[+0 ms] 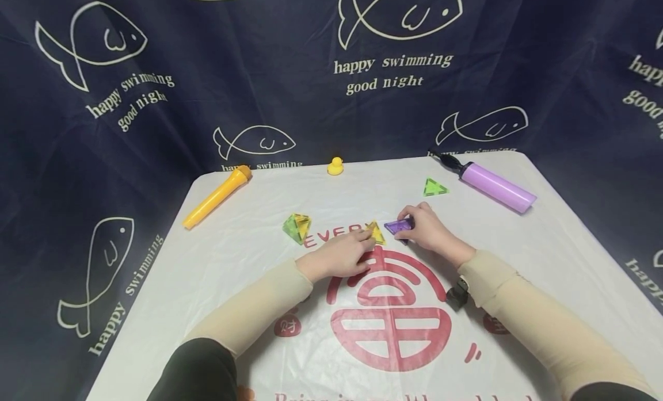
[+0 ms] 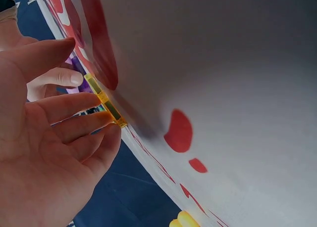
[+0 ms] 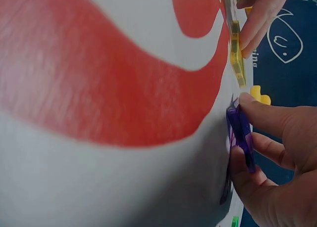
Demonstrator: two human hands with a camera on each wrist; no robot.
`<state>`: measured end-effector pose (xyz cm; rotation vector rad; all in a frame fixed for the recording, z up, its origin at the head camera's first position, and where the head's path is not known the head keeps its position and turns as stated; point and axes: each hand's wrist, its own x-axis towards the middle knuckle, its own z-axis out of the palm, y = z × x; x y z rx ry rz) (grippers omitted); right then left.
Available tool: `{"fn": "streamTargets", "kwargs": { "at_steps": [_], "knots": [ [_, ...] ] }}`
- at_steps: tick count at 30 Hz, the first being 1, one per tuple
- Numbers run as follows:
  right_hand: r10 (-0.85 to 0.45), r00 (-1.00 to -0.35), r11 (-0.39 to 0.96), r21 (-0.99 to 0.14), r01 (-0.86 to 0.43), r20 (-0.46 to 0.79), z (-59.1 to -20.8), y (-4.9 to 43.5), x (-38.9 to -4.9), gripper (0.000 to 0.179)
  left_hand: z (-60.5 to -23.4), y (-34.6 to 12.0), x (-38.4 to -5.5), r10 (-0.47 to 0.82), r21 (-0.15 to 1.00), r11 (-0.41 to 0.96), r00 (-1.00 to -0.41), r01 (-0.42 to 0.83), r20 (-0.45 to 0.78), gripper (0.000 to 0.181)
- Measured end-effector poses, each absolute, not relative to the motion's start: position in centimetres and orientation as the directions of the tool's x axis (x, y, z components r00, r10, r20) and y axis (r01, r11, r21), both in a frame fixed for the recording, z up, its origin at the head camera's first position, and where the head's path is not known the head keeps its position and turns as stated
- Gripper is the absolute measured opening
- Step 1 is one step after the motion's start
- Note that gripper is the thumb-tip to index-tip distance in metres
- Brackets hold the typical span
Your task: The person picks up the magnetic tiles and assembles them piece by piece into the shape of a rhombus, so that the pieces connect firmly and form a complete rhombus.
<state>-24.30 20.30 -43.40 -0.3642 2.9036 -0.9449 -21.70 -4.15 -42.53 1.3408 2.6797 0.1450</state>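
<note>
Trouble may lurk: right hand [image 1: 427, 229] pinches purple tile [image 1: 396, 226], left hand [image 1: 343, 255], fingers fairly straight, touches yellow tile [image 1: 378, 234] just beside it on table [image 1: 197, 274]; a hasty shove could knock either askew!

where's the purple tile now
In the head view, the purple tile is right of centre in the right hand's grip, right of the yellow tile.

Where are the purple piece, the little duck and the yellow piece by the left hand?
Purple piece [image 3: 241, 130]: right wrist view, middle of its visible side.
Duck [image 1: 335, 169]: head view, its body.
Yellow piece [image 1: 378, 235]: head view, its uncovered right part.
</note>
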Motion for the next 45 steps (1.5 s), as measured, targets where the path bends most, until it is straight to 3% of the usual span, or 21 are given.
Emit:
{"fn": "streamTargets", "kwargs": {
  "at_steps": [10, 22, 26, 31, 38, 45],
  "knots": [
    [-0.21, -0.973, 0.761, -0.609, -0.223, 0.094, -43.4, 19.8, -23.8, 0.037, -42.5, -3.5, -21.5, 0.794, 0.144, 0.608, -0.598, 0.78, -0.115, 0.059],
    [-0.266, -0.958, 0.728, -0.628, -0.274, 0.109, -43.2, 19.0, -24.0, 0.039, -42.4, -3.8, -21.2, 0.771, 0.129, 0.637, -0.622, 0.76, -0.14, 0.062],
    [-0.332, -0.942, 0.606, -0.754, -0.255, 0.052, -43.2, 19.6, -24.3, 0.04, -42.3, -3.8, -21.2, 0.77, 0.14, 0.638, -0.622, 0.758, -0.142, 0.062],
    [-0.415, -0.909, 0.378, -0.916, -0.135, -0.037, -43.8, 20.6, -24.6, 0.045, -42.4, -3.7, -21.2, 0.771, 0.162, 0.637, -0.621, 0.754, -0.141, 0.061],
    [-0.462, -0.884, 0.29, -0.954, -0.069, -0.076, -44.7, 21.7, -25.0, 0.049, -42.5, -3.7, -21.2, 0.769, 0.171, 0.64, -0.624, 0.749, -0.142, 0.061],
    [-0.506, -0.861, 0.268, -0.957, -0.113, -0.04, -44.8, 21.4, -25.2, 0.052, -42.5, -3.7, -21.3, 0.775, 0.168, 0.632, -0.617, 0.756, -0.138, 0.06]
  ]
}}
